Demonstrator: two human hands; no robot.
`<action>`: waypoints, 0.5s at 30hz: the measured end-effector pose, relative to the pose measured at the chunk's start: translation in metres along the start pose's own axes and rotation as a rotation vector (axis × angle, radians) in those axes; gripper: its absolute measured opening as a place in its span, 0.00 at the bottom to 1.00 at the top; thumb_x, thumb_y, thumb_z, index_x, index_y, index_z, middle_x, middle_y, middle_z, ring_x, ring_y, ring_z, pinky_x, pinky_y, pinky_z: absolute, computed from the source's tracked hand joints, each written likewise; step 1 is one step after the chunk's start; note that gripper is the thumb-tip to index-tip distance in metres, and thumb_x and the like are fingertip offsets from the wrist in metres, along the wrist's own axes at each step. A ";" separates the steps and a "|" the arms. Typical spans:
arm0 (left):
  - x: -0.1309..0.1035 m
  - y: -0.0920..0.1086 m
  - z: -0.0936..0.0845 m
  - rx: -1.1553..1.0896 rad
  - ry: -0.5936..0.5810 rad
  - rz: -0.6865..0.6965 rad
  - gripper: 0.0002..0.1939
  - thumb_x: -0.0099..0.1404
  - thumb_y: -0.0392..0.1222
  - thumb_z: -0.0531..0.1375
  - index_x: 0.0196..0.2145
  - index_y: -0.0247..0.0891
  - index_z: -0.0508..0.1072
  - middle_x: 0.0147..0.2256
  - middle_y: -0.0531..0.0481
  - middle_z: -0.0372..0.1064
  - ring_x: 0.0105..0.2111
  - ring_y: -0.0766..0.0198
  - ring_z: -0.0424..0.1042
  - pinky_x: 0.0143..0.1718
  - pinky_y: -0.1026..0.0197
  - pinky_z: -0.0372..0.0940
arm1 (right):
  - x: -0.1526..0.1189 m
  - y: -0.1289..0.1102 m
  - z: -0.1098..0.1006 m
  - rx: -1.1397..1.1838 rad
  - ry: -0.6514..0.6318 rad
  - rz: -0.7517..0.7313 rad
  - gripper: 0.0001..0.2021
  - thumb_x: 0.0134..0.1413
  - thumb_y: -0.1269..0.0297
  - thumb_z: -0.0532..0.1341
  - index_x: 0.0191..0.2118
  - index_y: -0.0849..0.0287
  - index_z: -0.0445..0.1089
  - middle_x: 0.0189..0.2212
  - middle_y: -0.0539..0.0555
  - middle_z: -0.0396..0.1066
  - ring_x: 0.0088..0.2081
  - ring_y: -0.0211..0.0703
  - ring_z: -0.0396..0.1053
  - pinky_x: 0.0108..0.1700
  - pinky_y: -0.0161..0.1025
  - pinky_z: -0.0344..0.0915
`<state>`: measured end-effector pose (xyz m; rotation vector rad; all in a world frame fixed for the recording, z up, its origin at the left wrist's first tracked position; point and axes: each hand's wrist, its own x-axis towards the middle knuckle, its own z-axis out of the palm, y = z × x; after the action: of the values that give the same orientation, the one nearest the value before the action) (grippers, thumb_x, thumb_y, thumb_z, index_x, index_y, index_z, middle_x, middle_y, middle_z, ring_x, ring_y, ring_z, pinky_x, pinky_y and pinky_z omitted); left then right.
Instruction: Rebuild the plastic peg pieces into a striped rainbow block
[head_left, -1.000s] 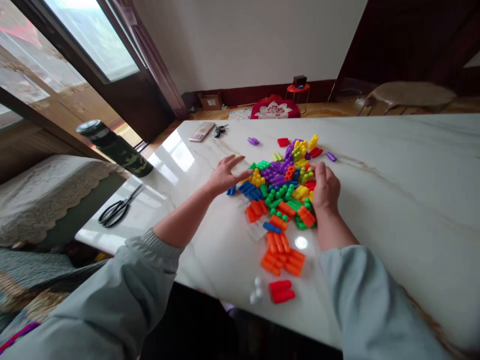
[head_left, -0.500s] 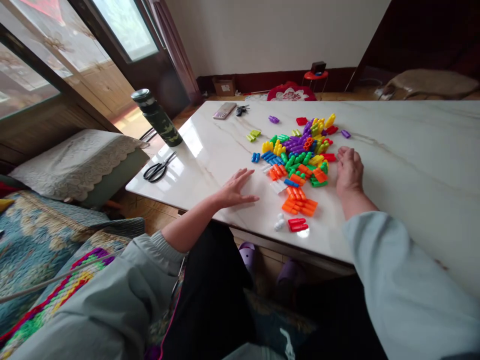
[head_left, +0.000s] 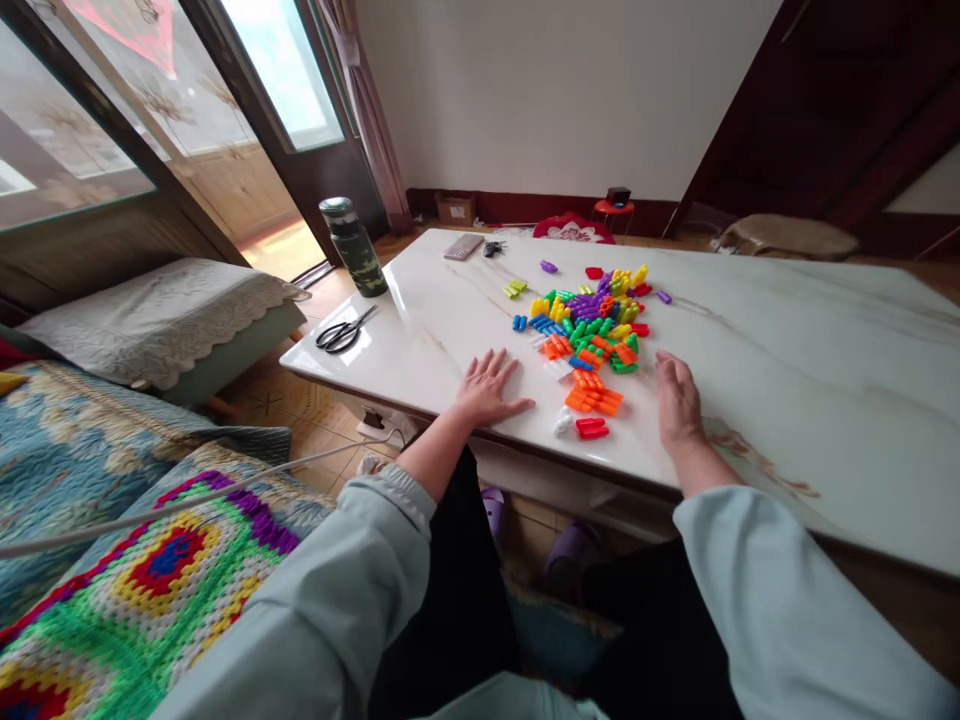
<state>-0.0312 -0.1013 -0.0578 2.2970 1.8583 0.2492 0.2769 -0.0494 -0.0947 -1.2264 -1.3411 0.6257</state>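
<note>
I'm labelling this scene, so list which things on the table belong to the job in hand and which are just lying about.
Likely the job:
multicoloured rounded tubular plastic pieces, nearest the left hand and right hand

Just lying about:
green camouflage cylindrical bottle
black loop-handled scissors
pinkish rectangular phone
small black keys

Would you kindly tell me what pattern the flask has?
The flask has dark green camouflage; head view.

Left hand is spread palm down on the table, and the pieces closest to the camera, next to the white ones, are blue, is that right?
Not quite: the pieces closest to the camera, next to the white ones, are red, as the head view shows. The left hand is spread palm down on the table.
</note>
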 end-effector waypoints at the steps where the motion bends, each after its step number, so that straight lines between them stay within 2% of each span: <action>1: -0.004 0.005 0.002 -0.018 0.013 -0.010 0.51 0.55 0.74 0.51 0.67 0.40 0.47 0.69 0.43 0.35 0.68 0.49 0.33 0.67 0.44 0.32 | -0.006 -0.004 0.000 0.007 -0.026 0.008 0.34 0.56 0.36 0.51 0.57 0.57 0.62 0.58 0.61 0.63 0.60 0.53 0.59 0.61 0.55 0.55; 3: -0.012 0.016 0.007 -0.068 0.043 -0.017 0.57 0.51 0.75 0.55 0.68 0.40 0.43 0.69 0.40 0.35 0.68 0.47 0.32 0.67 0.43 0.33 | -0.016 -0.012 0.001 -0.027 -0.126 -0.019 0.38 0.51 0.35 0.56 0.60 0.56 0.57 0.61 0.62 0.58 0.63 0.55 0.55 0.62 0.57 0.52; 6: -0.017 0.037 0.016 -0.148 0.102 -0.058 0.61 0.48 0.74 0.59 0.68 0.41 0.39 0.68 0.38 0.37 0.68 0.44 0.32 0.66 0.39 0.33 | -0.025 -0.021 0.005 -0.193 -0.300 -0.190 0.47 0.44 0.38 0.64 0.66 0.52 0.48 0.66 0.61 0.50 0.66 0.58 0.48 0.64 0.59 0.48; 9: -0.014 0.058 0.024 -0.210 0.147 -0.099 0.62 0.47 0.70 0.62 0.68 0.42 0.37 0.68 0.38 0.40 0.68 0.43 0.34 0.66 0.38 0.34 | -0.029 -0.025 0.010 -0.409 -0.405 -0.324 0.49 0.45 0.42 0.65 0.68 0.52 0.41 0.68 0.62 0.44 0.67 0.59 0.45 0.64 0.59 0.49; 12: -0.008 0.073 0.028 -0.233 0.180 -0.111 0.56 0.51 0.66 0.61 0.68 0.42 0.40 0.67 0.40 0.43 0.68 0.43 0.36 0.66 0.38 0.36 | -0.032 -0.025 0.016 -0.589 -0.425 -0.319 0.38 0.54 0.46 0.57 0.67 0.54 0.46 0.67 0.63 0.47 0.66 0.59 0.48 0.63 0.61 0.49; 15: -0.002 0.082 0.032 -0.239 0.226 -0.135 0.46 0.57 0.62 0.58 0.67 0.43 0.46 0.66 0.40 0.46 0.67 0.41 0.39 0.66 0.38 0.37 | -0.036 -0.023 0.026 -0.706 -0.378 -0.278 0.27 0.61 0.50 0.49 0.63 0.52 0.55 0.65 0.61 0.51 0.65 0.60 0.50 0.62 0.65 0.47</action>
<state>0.0539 -0.1210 -0.0693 2.0456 1.9538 0.6958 0.2382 -0.0812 -0.0929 -1.4705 -2.1207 0.1774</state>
